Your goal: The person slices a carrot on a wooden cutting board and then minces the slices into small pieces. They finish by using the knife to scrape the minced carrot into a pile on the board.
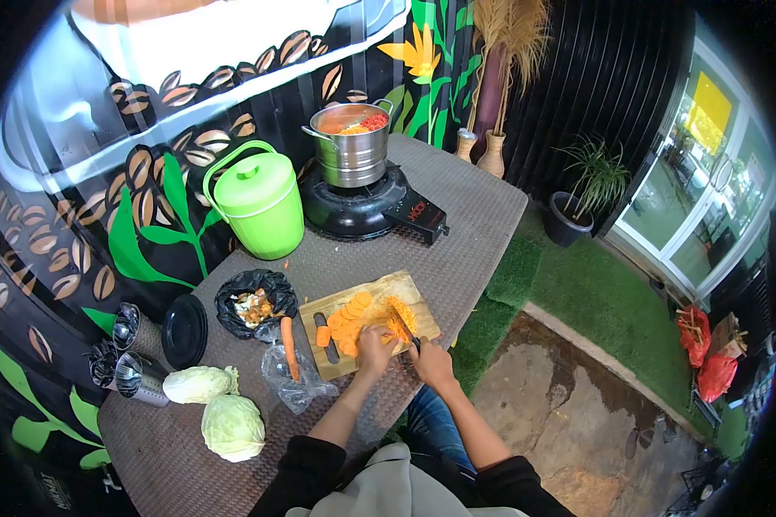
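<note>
My right hand [432,363] is closed around the dark handle of a knife [403,315], whose blade lies over the wooden cutting board [390,286] with orange bits along it. My left hand [374,350] is on the board beside the knife, fingers bent down onto carrot pieces; its fingertips are partly hidden. Round carrot slices [350,317] are heaped across the board, and finely cut carrot [396,328] lies by the blade. A thicker carrot chunk [322,336] sits near the board's left edge.
Left of the board are a whole carrot [289,345] on a clear plastic bag [290,385], a black bag of peelings [254,303] and two cabbages [233,428]. Behind stand a green lidded bucket [260,207] and a steel pot [351,156] on a black stove [353,207].
</note>
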{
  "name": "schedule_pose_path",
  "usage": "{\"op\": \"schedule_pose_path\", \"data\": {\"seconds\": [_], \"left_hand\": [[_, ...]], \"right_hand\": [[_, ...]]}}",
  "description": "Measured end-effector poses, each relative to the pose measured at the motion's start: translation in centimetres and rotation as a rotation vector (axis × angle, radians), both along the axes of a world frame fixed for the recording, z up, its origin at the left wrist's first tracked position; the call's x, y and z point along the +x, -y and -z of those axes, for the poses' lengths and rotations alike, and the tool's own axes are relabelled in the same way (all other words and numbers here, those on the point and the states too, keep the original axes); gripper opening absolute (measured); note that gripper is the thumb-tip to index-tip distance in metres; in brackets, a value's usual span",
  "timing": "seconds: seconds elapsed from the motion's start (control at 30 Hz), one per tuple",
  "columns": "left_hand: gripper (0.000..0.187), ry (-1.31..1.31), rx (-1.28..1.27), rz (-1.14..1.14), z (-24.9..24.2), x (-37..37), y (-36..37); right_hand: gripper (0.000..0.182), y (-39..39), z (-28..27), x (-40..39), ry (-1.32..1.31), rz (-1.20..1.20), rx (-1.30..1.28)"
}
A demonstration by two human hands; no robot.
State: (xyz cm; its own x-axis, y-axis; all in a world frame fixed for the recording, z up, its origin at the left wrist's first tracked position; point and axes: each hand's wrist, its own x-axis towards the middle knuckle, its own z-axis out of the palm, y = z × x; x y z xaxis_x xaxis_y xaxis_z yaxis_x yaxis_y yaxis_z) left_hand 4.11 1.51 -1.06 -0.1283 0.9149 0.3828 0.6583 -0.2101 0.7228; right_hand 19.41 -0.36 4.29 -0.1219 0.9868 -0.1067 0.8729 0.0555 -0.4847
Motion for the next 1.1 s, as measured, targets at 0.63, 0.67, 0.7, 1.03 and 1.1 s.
{"op": "schedule_pose_path", "data": {"seconds": [0.63,0.67,0.7,1.03,1.1], "left_hand": [[0.008,-0.114,-0.033,-0.039,0.2,0.1,-0.6],[0.008,-0.123,-0.039,-0.03,0.2,0.1,-0.5],[0.008,-0.123,-0.039,-0.031,0.1,0.0,-0.4],[0.008,-0.068,-0.046,-0.015,-0.2,0.1,-0.4],[0.009,-0.086,-0.047,-0.018,-0.1,0.0,-0.2]], "right_hand": [[0.034,0.2,3.6,-1.8,0.128,-0.03,0.089],[0.034,-0.1,3.8,-1.9,0.134,-0.04,0.076],[0.034,-0.6,3.6,-1.8,0.134,-0.041,0.076],[0.037,0.3,3.9,-3.1,0.092,0.021,0.113],[0.037,-0.5,3.9,-3.0,0.047,0.006,0.042]]}}
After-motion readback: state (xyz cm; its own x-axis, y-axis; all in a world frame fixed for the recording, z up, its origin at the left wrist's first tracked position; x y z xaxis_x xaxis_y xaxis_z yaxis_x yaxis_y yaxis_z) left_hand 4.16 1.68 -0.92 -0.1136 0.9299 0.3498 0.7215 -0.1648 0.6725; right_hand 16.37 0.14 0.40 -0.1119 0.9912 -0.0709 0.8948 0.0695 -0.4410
